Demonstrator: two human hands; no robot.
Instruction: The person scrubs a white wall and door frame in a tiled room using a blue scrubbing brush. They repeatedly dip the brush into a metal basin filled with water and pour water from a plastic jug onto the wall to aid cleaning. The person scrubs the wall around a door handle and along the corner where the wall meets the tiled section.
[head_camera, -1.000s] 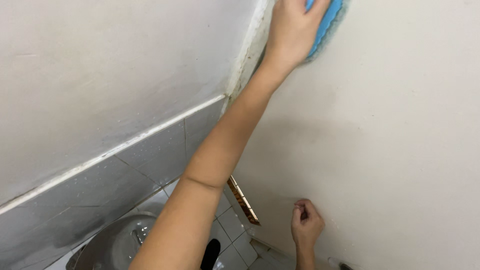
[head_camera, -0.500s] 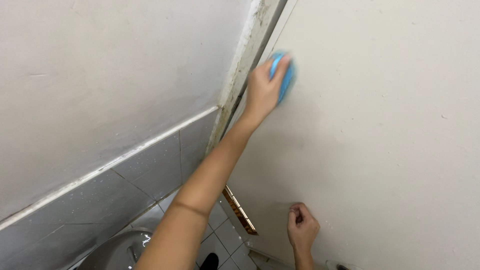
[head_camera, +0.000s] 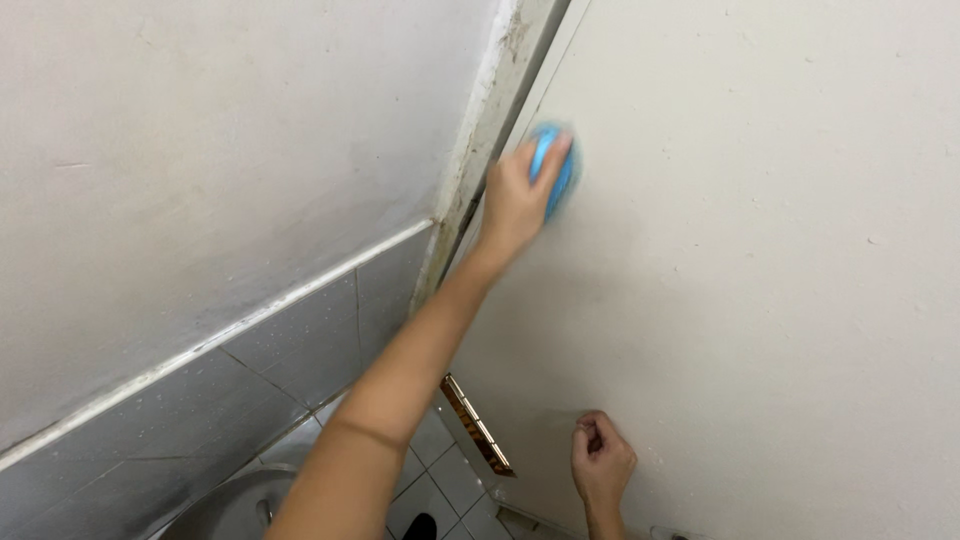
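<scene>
Under both hands, a wide cream door (head_camera: 780, 250) fills the view. The left hand (head_camera: 515, 200) is clamped around a blue scrub pad (head_camera: 556, 172), pressing it flat against the door beside the stained door frame (head_camera: 480, 150). Lower down, the right hand (head_camera: 600, 465), curled into a loose fist, rests against the door, holding nothing visible. Firm, overlapping strokes would likely clean best. Right of the pad lies open surface; left, the frame edge crowds it. A brass hinge (head_camera: 478, 425) sits below.
</scene>
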